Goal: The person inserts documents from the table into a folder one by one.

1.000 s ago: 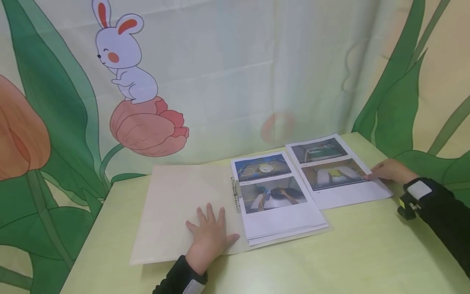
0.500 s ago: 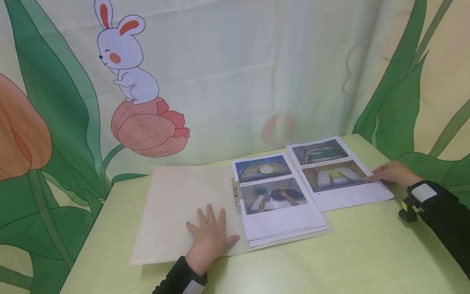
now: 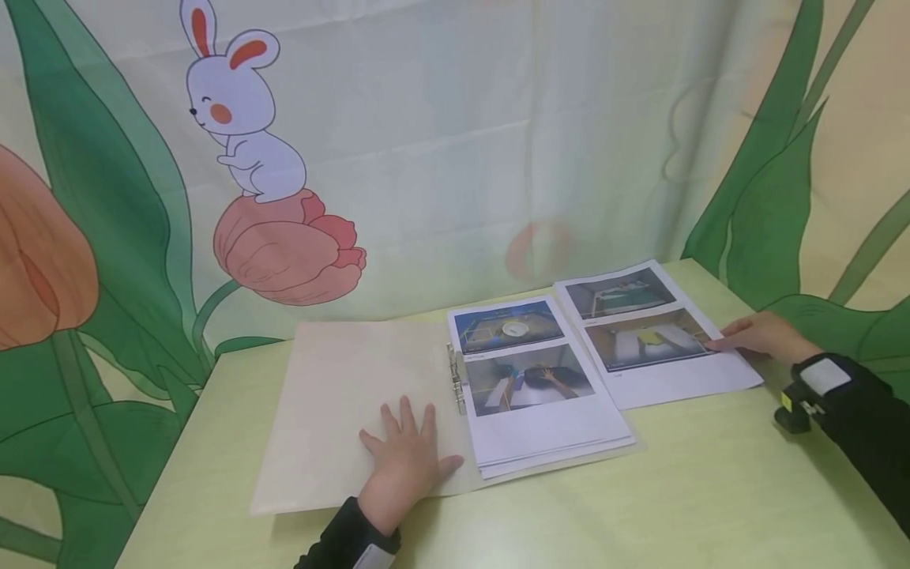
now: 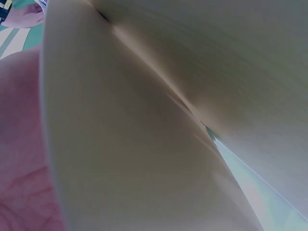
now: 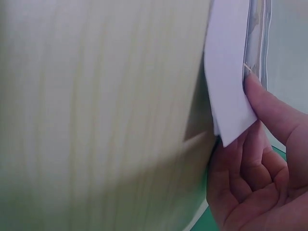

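Note:
An open ring binder (image 3: 327,411) lies on the table, its cover spread to the left and a metal ring clip (image 3: 456,378) near its middle. My left hand (image 3: 404,468) rests flat on the inside of the cover, fingers spread. Printed pages (image 3: 547,431) with two pictures lie on the binder's right side. Further right, a loose stack of printed sheets (image 3: 675,385) lies partly alongside them on the table. My right hand (image 3: 764,336) pinches the right edge of these sheets, thumb on top and fingers underneath, as the right wrist view shows with the sheets (image 5: 228,72) slightly bent.
The light green table (image 3: 569,521) ends at a hanging cloth (image 3: 441,158) printed with a rabbit and tulips, close behind the binder. The cover's near left corner stands slightly off the tabletop.
Almost nothing differs. The right wrist has shifted very slightly to the right while the hand keeps its grip on the sheets; the left hand has stayed in place.

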A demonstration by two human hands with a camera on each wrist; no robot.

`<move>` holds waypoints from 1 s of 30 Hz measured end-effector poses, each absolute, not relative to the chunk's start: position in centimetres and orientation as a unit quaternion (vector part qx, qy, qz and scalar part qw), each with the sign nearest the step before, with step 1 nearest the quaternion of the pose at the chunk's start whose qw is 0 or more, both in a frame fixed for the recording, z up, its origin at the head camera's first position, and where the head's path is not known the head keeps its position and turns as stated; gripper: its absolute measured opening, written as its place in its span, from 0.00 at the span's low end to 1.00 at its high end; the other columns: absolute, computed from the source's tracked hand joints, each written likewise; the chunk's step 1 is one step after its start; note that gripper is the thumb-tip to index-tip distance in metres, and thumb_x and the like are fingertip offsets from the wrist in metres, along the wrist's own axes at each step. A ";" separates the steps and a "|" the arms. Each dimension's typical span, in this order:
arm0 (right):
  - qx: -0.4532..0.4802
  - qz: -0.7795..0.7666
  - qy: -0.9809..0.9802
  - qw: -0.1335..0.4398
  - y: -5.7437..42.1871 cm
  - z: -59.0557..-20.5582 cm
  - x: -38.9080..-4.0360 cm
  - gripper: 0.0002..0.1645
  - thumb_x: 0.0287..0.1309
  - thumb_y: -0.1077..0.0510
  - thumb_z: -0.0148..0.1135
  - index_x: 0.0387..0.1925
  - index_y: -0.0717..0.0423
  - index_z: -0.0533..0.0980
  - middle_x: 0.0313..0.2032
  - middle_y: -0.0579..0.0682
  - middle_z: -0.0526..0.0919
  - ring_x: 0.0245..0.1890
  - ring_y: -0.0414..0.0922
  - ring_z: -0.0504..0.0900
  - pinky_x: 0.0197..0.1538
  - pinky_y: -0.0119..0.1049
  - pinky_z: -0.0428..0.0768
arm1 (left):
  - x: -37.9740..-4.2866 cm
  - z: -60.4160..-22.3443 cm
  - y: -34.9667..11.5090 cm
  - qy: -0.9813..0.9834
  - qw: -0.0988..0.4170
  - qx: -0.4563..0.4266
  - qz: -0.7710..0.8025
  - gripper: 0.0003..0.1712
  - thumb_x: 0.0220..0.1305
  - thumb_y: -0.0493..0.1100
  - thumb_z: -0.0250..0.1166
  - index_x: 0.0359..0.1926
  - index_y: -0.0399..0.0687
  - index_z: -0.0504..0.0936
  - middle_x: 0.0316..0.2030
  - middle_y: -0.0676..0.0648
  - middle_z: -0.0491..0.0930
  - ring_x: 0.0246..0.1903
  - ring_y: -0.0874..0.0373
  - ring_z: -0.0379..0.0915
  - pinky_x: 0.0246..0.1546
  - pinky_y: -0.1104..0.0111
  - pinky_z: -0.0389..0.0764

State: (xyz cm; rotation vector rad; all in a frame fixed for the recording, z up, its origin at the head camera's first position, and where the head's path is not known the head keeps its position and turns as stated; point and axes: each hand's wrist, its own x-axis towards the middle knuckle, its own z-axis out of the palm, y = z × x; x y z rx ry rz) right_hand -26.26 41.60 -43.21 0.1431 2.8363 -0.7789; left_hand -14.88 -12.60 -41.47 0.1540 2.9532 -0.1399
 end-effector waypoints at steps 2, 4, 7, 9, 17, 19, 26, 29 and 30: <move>0.042 -0.265 0.958 0.097 41.6 -43.1 -26.1 0.46 0.54 0.39 0.69 0.54 0.78 0.71 0.52 0.77 0.71 0.50 0.72 0.70 0.43 0.53 0.74 | -14.9 -41.5 -12.6 0.994 0.090 0.051 -0.046 0.51 0.58 0.75 0.58 0.72 0.48 0.64 0.70 0.32 0.53 0.68 0.29 0.47 0.52 0.29 0.50; 0.036 -0.264 0.959 0.094 41.7 -42.9 -26.0 0.45 0.55 0.40 0.69 0.54 0.79 0.71 0.52 0.77 0.71 0.50 0.72 0.71 0.43 0.53 0.74 | -14.8 -41.4 -12.6 0.994 0.090 0.052 -0.045 0.51 0.58 0.75 0.58 0.72 0.48 0.64 0.70 0.32 0.53 0.68 0.29 0.47 0.52 0.28 0.50; 0.033 -0.259 0.961 0.094 41.8 -42.7 -26.0 0.46 0.56 0.41 0.68 0.54 0.80 0.70 0.53 0.77 0.70 0.51 0.72 0.70 0.44 0.54 0.73 | -14.8 -41.5 -12.6 0.993 0.090 0.052 -0.047 0.52 0.58 0.75 0.58 0.73 0.48 0.64 0.70 0.32 0.53 0.69 0.29 0.47 0.52 0.28 0.50; 0.034 -0.255 0.962 0.095 41.8 -42.5 -26.0 0.46 0.57 0.41 0.67 0.55 0.80 0.69 0.53 0.78 0.69 0.51 0.73 0.69 0.45 0.55 0.73 | -14.9 -41.5 -12.6 0.993 0.090 0.052 -0.049 0.52 0.58 0.75 0.58 0.73 0.48 0.64 0.70 0.32 0.53 0.69 0.29 0.47 0.52 0.29 0.50; 0.012 -0.244 0.966 0.087 42.2 -42.4 -25.7 0.42 0.61 0.44 0.65 0.53 0.82 0.69 0.52 0.78 0.70 0.51 0.73 0.69 0.46 0.56 0.72 | -14.8 -41.4 -12.6 0.993 0.086 0.053 -0.054 0.51 0.58 0.76 0.58 0.72 0.49 0.64 0.70 0.32 0.54 0.68 0.29 0.48 0.52 0.29 0.51; 0.014 -0.243 0.966 0.086 42.3 -42.3 -25.6 0.42 0.61 0.44 0.64 0.54 0.82 0.69 0.53 0.79 0.69 0.51 0.73 0.69 0.46 0.56 0.72 | -14.7 -41.5 -12.6 0.994 0.083 0.053 -0.054 0.51 0.58 0.75 0.58 0.72 0.49 0.65 0.70 0.32 0.54 0.68 0.29 0.48 0.52 0.29 0.52; 0.031 -0.243 0.967 0.070 42.3 -41.9 -25.3 0.41 0.62 0.42 0.63 0.54 0.79 0.71 0.53 0.78 0.69 0.47 0.68 0.73 0.37 0.43 0.74 | -14.8 -41.6 -12.7 0.994 0.079 0.055 -0.049 0.51 0.58 0.75 0.58 0.72 0.48 0.65 0.70 0.32 0.54 0.68 0.29 0.47 0.52 0.29 0.51; 0.046 -0.243 0.968 0.052 42.2 -41.9 -25.3 0.40 0.61 0.40 0.63 0.54 0.76 0.73 0.54 0.78 0.69 0.47 0.69 0.73 0.37 0.44 0.74 | -14.8 -41.7 -12.7 0.994 0.079 0.055 -0.048 0.51 0.58 0.75 0.58 0.72 0.48 0.65 0.70 0.32 0.54 0.68 0.29 0.47 0.52 0.29 0.51; 0.051 -0.243 0.968 0.044 42.2 -41.9 -25.3 0.39 0.61 0.40 0.64 0.53 0.75 0.74 0.54 0.78 0.68 0.48 0.70 0.72 0.38 0.46 0.74 | -14.8 -41.7 -12.7 0.994 0.079 0.055 -0.047 0.51 0.58 0.75 0.59 0.72 0.48 0.65 0.70 0.32 0.54 0.68 0.29 0.47 0.52 0.29 0.51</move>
